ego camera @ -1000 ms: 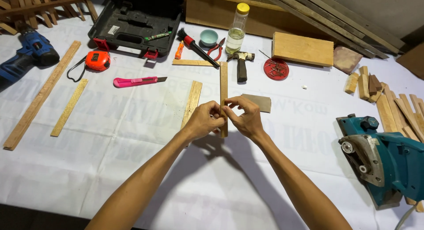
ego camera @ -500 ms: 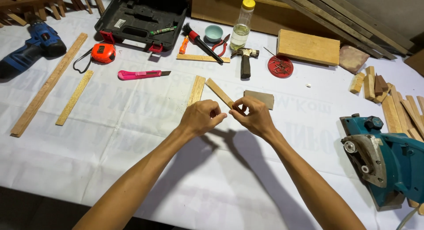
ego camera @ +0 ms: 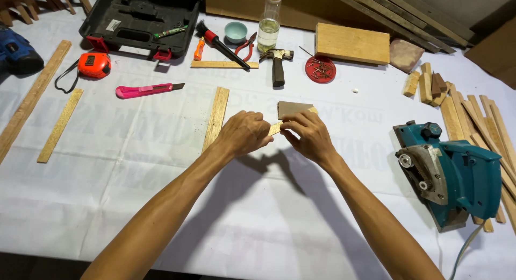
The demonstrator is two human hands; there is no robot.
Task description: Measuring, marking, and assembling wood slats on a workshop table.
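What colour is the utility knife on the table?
The utility knife is pink, seen in the head view.

Counter (ego camera: pixel 161 204): wide, covered with a white sheet, creased, faint mirrored lettering showing through. Dark gap below the near edge at lower left. Far side: long brown wooden panel (ego camera: pixel 301 8) along the counter's back edge; grey timber planks (ego camera: pixel 398 13) leaning diagonally at upper right; wooden slatted frame (ego camera: pixel 32 3) at upper left. Light: strong, from above and ahead, casting sharp dark shadows toward the near edge.
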